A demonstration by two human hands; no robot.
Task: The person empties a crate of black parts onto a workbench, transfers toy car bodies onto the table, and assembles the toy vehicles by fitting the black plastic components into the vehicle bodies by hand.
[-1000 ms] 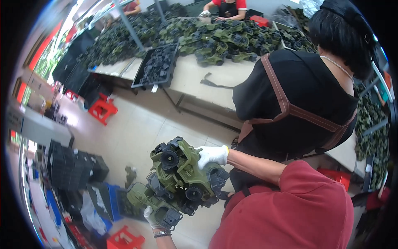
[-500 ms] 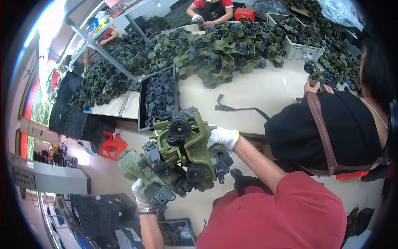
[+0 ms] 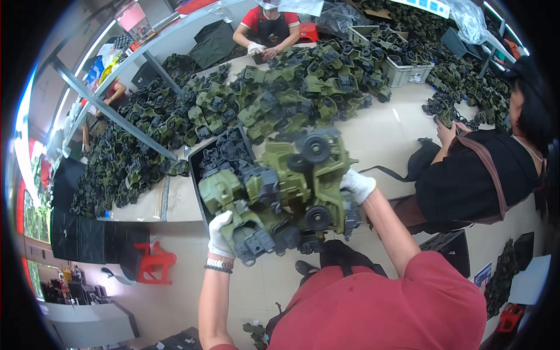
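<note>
In white gloves, my two hands carry a bunch of olive-green and black toy army vehicles (image 3: 280, 181) in front of me, partly over the table's near edge. My left hand (image 3: 221, 233) is closed on the left end of the bunch, at a green vehicle body (image 3: 217, 189). Over on the right, my right hand (image 3: 357, 185) grips a vehicle underside with black wheels (image 3: 315, 149). Most of the fingers are hidden behind the vehicles. Just beyond the bunch, a black tray (image 3: 197, 175) of small dark parts is partly covered by it.
A long heap of similar toy vehicles (image 3: 280, 99) covers the far side of the table (image 3: 385, 128). A grey crate (image 3: 405, 74) stands at the back right. One co-worker (image 3: 466, 175) sits close on my right, another (image 3: 268, 32) across. A red stool (image 3: 154, 263) stands lower left.
Both hands have moved the bunch of toy vehicles to the right and closer to the table. The view has shifted too. My grip stays on both sides.
</note>
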